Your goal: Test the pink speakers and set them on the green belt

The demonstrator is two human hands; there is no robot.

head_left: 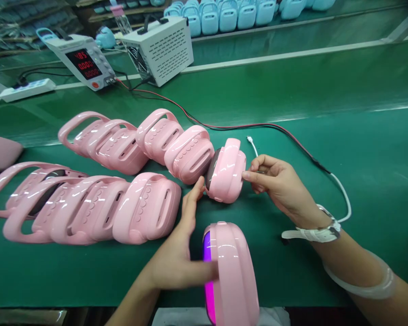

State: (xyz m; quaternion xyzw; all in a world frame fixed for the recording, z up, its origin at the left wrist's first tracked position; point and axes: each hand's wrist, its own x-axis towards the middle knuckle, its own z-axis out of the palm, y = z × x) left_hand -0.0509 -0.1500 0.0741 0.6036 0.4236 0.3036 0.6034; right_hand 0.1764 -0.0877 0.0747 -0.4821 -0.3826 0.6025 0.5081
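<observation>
While the left hand point(177, 260) grips a lit pink unit point(229, 276), the right hand point(279, 183) pinches a white cable point(343, 194) against another unit point(226, 170) just ahead — two rows point(122, 181) lie beyond the left hand, apparently handled; more likely remain.

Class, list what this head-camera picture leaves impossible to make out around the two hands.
- Head view: the right hand hides what it pinches against a pink case.
- The lit pink case at the left hand is cut off by the bottom edge.
- The meter digits are too small.
</observation>
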